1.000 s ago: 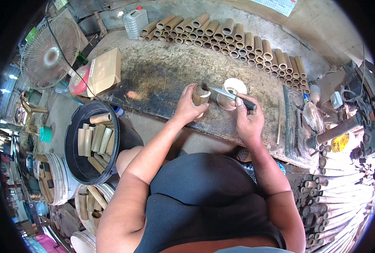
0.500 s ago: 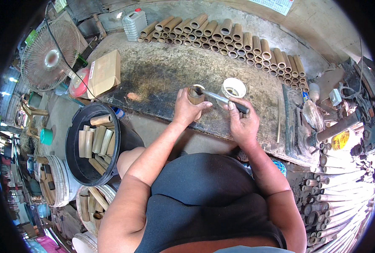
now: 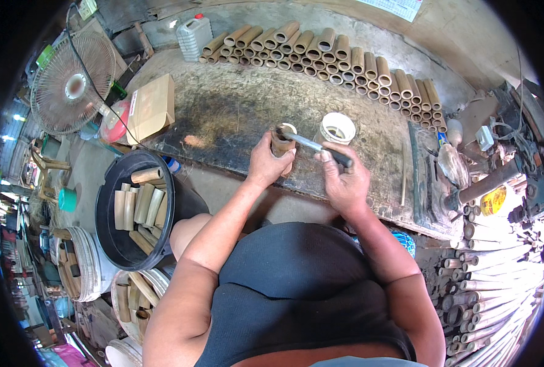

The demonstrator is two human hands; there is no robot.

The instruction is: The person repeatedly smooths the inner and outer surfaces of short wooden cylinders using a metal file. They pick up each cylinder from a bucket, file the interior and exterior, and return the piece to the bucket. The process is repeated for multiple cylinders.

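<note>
My left hand [image 3: 267, 164] is wrapped round a short brown bamboo tube [image 3: 281, 145], held upright near the front edge of the worktable. In my right hand [image 3: 348, 177] is a knife-like tool with a dark handle [image 3: 340, 159] and a grey metal blade [image 3: 305, 142]. The blade slants left, its tip at the tube's open top; whether it reaches inside I cannot make out. A paler piece shows just behind the tube, partly hidden by it. Beyond my right hand stands a white tub [image 3: 337, 128] with something dark in it.
Bamboo tubes [image 3: 327, 40] are stacked along the table's [image 3: 223, 113] back. A cardboard piece [image 3: 151, 107] and a fan [image 3: 74, 85] stand at left. Below them, a black bucket [image 3: 105, 235] holds cut bamboo. Bamboo poles [image 3: 498, 287] lie at lower right, near a metal clamp-like device [image 3: 486, 186].
My right hand has shifted a little left with the knife-like tool. My left hand and the bamboo tube have moved slightly left, and the tube appears a little more tilted.
</note>
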